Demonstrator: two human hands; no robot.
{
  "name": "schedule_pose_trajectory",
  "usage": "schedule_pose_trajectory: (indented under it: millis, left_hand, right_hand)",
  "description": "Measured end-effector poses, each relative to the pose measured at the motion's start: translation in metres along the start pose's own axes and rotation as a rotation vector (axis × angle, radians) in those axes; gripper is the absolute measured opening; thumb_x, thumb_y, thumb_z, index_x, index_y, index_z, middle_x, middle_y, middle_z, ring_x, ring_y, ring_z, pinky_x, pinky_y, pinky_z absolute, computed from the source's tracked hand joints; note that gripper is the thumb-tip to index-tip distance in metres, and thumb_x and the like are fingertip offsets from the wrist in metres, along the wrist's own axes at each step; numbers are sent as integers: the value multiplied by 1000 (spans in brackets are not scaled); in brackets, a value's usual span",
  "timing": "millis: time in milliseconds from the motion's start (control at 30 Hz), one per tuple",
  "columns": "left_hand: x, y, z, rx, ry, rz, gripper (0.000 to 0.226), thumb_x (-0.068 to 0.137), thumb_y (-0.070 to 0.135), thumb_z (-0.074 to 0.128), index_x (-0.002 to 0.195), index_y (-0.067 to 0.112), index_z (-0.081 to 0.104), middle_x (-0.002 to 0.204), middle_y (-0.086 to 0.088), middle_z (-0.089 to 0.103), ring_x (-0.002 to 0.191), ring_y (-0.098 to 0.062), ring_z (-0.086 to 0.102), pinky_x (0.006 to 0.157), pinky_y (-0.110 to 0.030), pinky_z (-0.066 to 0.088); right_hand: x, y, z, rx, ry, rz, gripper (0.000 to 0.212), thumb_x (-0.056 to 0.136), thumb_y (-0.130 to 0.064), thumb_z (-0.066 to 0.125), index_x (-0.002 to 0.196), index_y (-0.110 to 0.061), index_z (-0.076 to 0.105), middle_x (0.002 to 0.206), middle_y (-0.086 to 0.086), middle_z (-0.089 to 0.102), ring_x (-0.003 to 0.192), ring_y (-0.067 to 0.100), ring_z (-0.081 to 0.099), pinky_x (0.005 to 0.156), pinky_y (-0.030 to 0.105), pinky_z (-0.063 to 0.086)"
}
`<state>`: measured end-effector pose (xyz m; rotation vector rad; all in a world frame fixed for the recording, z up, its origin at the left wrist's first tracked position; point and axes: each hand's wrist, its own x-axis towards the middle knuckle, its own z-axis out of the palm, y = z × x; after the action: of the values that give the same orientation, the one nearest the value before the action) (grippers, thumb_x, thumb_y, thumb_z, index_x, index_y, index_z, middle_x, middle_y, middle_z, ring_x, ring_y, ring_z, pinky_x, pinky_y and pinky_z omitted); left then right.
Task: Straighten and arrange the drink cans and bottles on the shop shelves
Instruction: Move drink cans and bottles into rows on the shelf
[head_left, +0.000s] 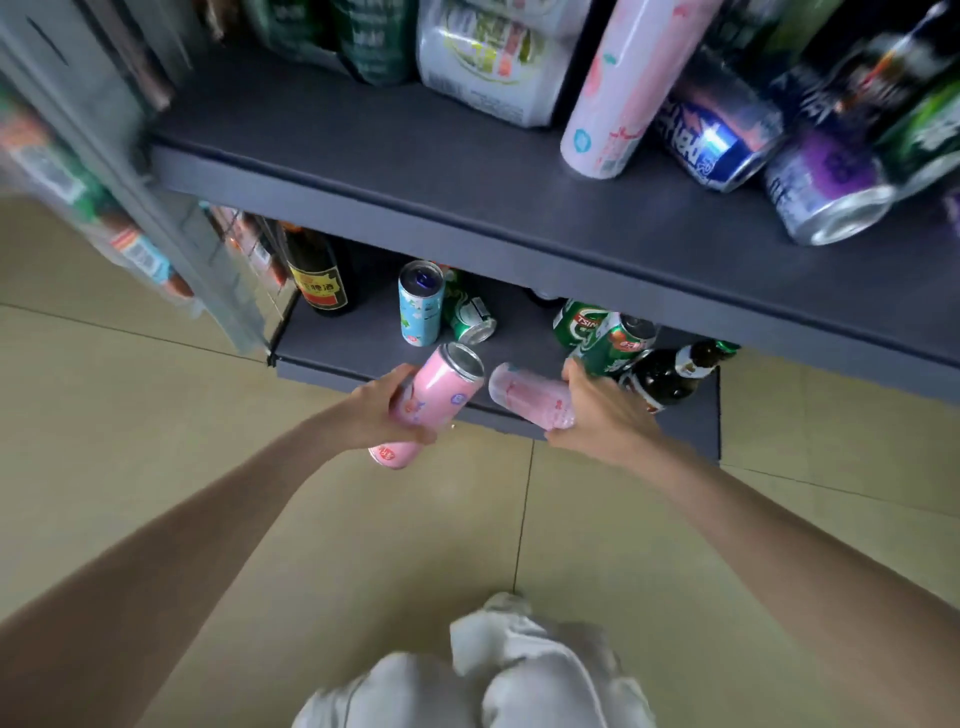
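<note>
Head view, frame centre: my left hand (387, 410) grips a tilted pink can (434, 395); my right hand (597, 410) clasps a blurred pink can (524, 395) lying sideways.

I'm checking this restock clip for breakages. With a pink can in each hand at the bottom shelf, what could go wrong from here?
1. The brown bottle lies on its side at the lower shelf edge, right by the right hand; a nudge might roll it off.
2. The pink can in the left hand hangs tilted past the shelf edge; a slip would drop it on the floor.
</note>
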<state>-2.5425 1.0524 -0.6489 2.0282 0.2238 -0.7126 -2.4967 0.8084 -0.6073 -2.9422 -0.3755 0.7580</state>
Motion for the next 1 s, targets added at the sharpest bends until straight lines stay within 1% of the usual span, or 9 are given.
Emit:
schedule_pose_trajectory:
  millis: [133, 233, 367, 500, 633, 700, 767, 900, 1000]
  left_hand:
    - [-79, 53, -48, -45, -27, -16, 64, 62, 24, 83, 115, 29, 46, 107, 4, 59, 93, -15, 58, 69, -18, 43]
    - [-156, 101, -88, -100, -25, -16, 51, 73, 10, 78, 113, 24, 49, 96, 7, 59, 83, -8, 57, 63, -13, 43]
    - [-255, 178, -147, -130, -28, 49, 56, 70, 6, 79, 117, 22, 52, 96, 10, 61, 78, 2, 60, 63, -6, 45]
    - [-336, 265, -208, -91, -1, 198, 56, 68, 17, 81, 113, 31, 52, 102, 12, 63, 85, -3, 61, 73, -8, 47]
    - [-410, 371, -269, -96, 106, 376, 62, 43, 42, 77, 102, 36, 57, 99, 11, 67, 88, -10, 63, 82, -22, 51]
    - [-438, 417, -290, -132, 167, 473, 62, 39, 45, 75, 98, 37, 59, 97, 12, 68, 86, -8, 65, 77, -22, 52]
    - [-460, 459, -302, -188, 219, 572, 61, 40, 45, 75, 99, 39, 60, 96, 13, 68, 87, -7, 65, 75, -21, 52]
    - [-487, 527, -316, -216, 294, 742, 63, 45, 46, 75, 104, 29, 62, 100, 5, 70, 95, -15, 65, 77, -27, 53]
    - [-494, 574, -326, -249, 325, 836, 64, 43, 45, 79, 103, 30, 62, 104, 3, 70, 100, -18, 64, 87, -34, 52]
  right_hand:
    - [-56, -45, -72, -42, -53, -128, 52, 69, -29, 70, 109, -15, 39, 109, 6, 52, 89, 30, 60, 66, 33, 44]
    - [-111, -82, -149, -37, -99, -206, 52, 69, -33, 72, 110, -16, 44, 112, 2, 39, 96, 28, 57, 70, 34, 44]
    - [-197, -124, -278, 102, -52, -239, 50, 66, -34, 75, 104, -21, 45, 99, -6, 42, 96, 21, 53, 67, 31, 37]
    - [-279, -154, -404, 294, 48, -286, 62, 67, -30, 78, 116, -27, 41, 100, -15, 49, 96, 14, 49, 72, 27, 42]
    - [-365, -168, -520, 469, 262, -351, 61, 70, -26, 79, 116, -29, 40, 102, -18, 46, 97, 13, 49, 70, 21, 40]
    - [-402, -169, -565, 555, 377, -387, 59, 72, -23, 78, 117, -30, 40, 105, -21, 44, 101, 13, 50, 70, 13, 40]
    - [-426, -165, -599, 636, 523, -419, 57, 72, -20, 78, 115, -30, 42, 107, -17, 46, 102, 13, 50, 75, 16, 41]
    - [-458, -156, -658, 924, 843, -495, 55, 69, -14, 79, 109, -30, 45, 100, -10, 54, 85, 10, 58, 72, 31, 52]
    - [-468, -149, -699, 1070, 1018, -602, 59, 71, -11, 78, 115, -30, 43, 102, -3, 56, 72, -1, 60, 64, 20, 54]
